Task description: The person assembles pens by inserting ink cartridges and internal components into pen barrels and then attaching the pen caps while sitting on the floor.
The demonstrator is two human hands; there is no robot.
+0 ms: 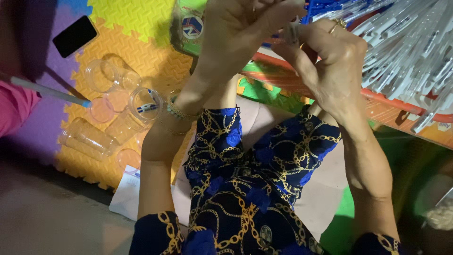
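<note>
1. Clear plastic cups (111, 101) lie tumbled on the foam floor mat (141, 19), left of the person's left forearm.
2. A phone (75, 36) rests on the mat's far left corner, behind the cups.
3. A heap of pens (415, 47) fills a tray (406, 106) at the far right, just beside the right hand (330, 71).

The person wears a dark navy garment printed with gold chains and blue blossoms (250, 189), its short sleeves showing at six o'clock. A beaded green bracelet (177, 112) circles the left wrist at nine o'clock from centre. A gold ring (338, 25) sits on the right hand (330, 61) at one o'clock.
</note>
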